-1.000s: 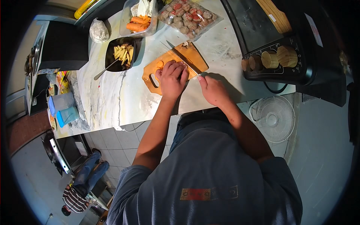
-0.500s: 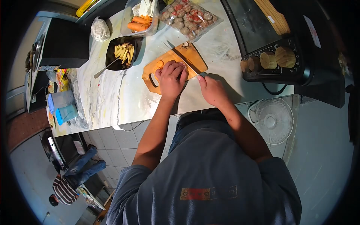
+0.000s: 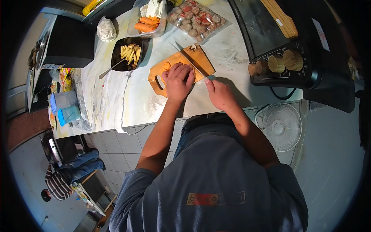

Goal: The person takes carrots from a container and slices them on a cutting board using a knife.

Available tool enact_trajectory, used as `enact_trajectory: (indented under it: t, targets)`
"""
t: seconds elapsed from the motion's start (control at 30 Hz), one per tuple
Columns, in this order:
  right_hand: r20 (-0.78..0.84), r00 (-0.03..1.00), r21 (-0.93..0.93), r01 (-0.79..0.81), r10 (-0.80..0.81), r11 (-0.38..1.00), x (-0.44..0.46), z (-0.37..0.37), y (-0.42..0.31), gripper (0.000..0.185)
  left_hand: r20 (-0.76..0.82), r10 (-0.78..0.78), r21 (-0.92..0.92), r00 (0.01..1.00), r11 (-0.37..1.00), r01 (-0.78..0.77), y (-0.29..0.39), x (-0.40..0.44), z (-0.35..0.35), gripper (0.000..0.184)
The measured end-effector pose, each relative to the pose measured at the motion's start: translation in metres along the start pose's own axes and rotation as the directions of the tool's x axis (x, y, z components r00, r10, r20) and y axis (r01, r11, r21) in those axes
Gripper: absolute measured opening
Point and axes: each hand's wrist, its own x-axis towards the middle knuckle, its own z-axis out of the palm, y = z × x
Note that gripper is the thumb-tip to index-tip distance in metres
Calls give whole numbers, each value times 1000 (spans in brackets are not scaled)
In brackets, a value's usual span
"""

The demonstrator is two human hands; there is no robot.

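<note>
My right hand (image 3: 221, 94) is closed round the handle of a knife (image 3: 189, 60), whose blade slants up and left over a wooden cutting board (image 3: 203, 58). My left hand (image 3: 179, 82) rests on the board left of the blade, fingers curled over something orange, mostly hidden beneath them. Orange slices (image 3: 165, 66) show at its left edge. Small pale scraps (image 3: 193, 46) lie at the board's top end. A black bowl (image 3: 116, 62) holding pale cut strips (image 3: 130, 53) and a spoon (image 3: 110, 70) stands to the left.
Behind the board are a plastic container (image 3: 159, 30) with carrots (image 3: 146, 24) and a bag of meatballs (image 3: 198, 20). A black oven (image 3: 286, 79) stands right, a white fan (image 3: 279, 125) below it. Another person (image 3: 58, 185) is at the lower left.
The other person has moved left and slightly up in the view. My hands and the knife hold nearly the same place on the board, while the whole view has shifted slightly.
</note>
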Motion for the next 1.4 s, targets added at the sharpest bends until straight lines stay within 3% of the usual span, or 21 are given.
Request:
enact_trajectory:
  t: [1.07,1.4]
  targets:
    - [75,997,-46,-29,32,999,8,2,4,54,3,14,-9,1000,1000,-14,-3,-2,1,10]
    - [23,997,-64,-70,72,996,0,4,7,56,-2,0,-8,1000,1000,0,-2,-2,0,9]
